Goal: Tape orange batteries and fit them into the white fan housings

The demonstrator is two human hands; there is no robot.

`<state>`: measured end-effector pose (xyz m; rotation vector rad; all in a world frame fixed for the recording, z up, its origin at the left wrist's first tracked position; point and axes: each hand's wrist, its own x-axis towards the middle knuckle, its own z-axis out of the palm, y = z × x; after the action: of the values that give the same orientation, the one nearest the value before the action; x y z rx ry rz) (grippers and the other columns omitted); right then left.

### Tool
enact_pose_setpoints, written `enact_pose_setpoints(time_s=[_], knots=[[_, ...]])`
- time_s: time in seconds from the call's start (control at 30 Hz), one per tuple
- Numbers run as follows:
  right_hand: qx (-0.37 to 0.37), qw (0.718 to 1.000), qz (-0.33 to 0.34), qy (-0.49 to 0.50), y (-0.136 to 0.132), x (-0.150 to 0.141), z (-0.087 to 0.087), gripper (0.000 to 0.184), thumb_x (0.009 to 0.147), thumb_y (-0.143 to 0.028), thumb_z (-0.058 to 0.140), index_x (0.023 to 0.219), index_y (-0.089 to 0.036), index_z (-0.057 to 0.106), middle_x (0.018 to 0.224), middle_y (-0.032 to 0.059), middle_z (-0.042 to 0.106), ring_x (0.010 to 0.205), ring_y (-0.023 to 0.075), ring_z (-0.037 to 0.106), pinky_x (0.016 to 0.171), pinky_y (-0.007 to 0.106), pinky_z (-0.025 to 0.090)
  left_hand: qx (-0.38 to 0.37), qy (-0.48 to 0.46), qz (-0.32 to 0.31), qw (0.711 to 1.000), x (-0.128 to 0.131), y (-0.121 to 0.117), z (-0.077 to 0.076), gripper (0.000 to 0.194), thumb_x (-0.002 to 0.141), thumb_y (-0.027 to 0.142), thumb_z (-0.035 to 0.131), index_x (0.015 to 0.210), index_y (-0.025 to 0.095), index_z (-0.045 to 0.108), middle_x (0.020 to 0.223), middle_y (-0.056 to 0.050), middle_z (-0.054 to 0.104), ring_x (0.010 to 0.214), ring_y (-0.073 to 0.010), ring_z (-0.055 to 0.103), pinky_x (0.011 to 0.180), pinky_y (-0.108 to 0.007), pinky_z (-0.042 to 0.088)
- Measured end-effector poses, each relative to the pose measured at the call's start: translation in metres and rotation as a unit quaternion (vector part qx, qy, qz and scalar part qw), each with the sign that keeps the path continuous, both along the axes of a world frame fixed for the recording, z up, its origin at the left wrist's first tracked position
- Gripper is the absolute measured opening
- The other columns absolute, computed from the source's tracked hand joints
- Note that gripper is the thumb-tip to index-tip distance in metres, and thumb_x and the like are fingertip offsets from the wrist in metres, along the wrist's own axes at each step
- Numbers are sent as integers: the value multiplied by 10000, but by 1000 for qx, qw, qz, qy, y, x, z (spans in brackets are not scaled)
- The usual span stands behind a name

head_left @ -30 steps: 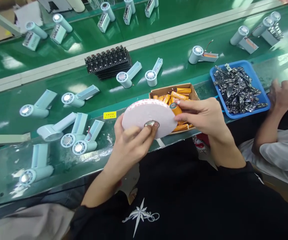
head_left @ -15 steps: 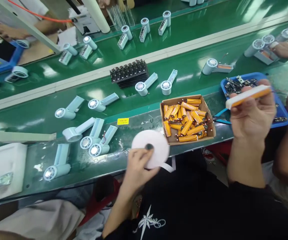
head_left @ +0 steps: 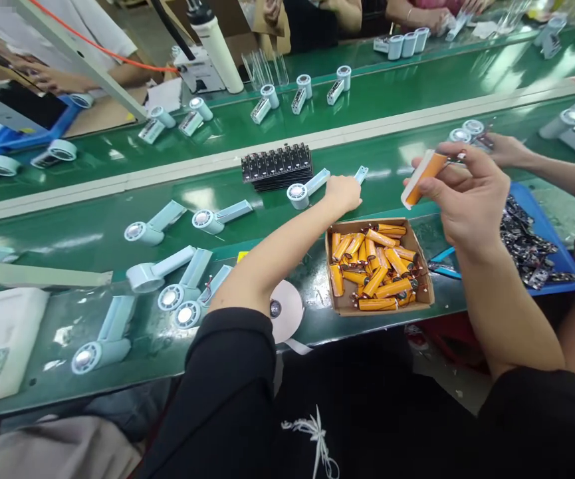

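Note:
My right hand is raised over the bench, pinching an orange battery cell with a white strip of tape along its side. Across the belt, my left hand is closed over a light-blue fan housing; only its handle end shows past my fingers. Just left of that hand rests another fan housing. Below, a cardboard box is filled with orange battery cells. A roll of white tape lies flat by the bench edge, partly covered by my left arm, its loose end hanging out.
A stack of black circuit boards stands on the belt. Right of the box are blue-handled pliers and a blue tray of small boards. A co-worker's hand reaches in from the right. Several housings lie left; a white foam block is far left.
The battery cell came away from the tape roll with a white strip on it. My left hand put the roll down and reached forward to a fan housing. The view shifted.

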<state>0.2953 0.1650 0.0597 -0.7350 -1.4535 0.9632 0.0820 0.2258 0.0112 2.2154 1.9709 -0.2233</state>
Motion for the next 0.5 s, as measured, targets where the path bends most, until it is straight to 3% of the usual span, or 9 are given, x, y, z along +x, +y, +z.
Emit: enact_pose_setpoints(time_s=[0.13, 0.23, 0.37, 0.5], knots=[[12, 1000, 13, 5, 9, 15, 5, 510, 655, -339, 1066, 1084, -275, 798, 1002, 49, 874, 934, 282, 852, 797, 410, 733, 18, 27, -198, 980, -21, -10, -10, 478, 935, 127, 643, 1404, 132, 730, 1410, -222, 712, 1326, -373, 641, 1064, -451, 531], [-26, 998, 38, -44, 26, 12, -8, 506, 673, -320, 1027, 1122, -259, 803, 1001, 29, 864, 889, 252, 840, 811, 420, 730, 53, -1, -290, 956, -44, -13, -16, 554, 993, 52, 479, 1489, 214, 663, 1549, -155, 659, 1471, -330, 542, 1103, -447, 520], [-48, 989, 67, -125, 53, -3, -36, 422, 728, -324, 948, 1118, -232, 817, 950, -10, 841, 880, 224, 825, 863, 427, 723, 34, -28, -339, 940, -57, -2, -22, 536, 1055, 116, 429, 1503, 313, 646, 1608, -104, 626, 1514, -327, 499, 1033, -447, 537], [-61, 980, 70, -175, 67, -10, -56, 403, 761, -266, 899, 1152, -200, 826, 924, 14, 833, 890, 232, 820, 902, 430, 713, 41, -49, -329, 942, -46, 2, -28, 419, 1055, 168, 471, 1299, 333, 769, 1554, -70, 663, 1484, -315, 520, 1049, -443, 515]])
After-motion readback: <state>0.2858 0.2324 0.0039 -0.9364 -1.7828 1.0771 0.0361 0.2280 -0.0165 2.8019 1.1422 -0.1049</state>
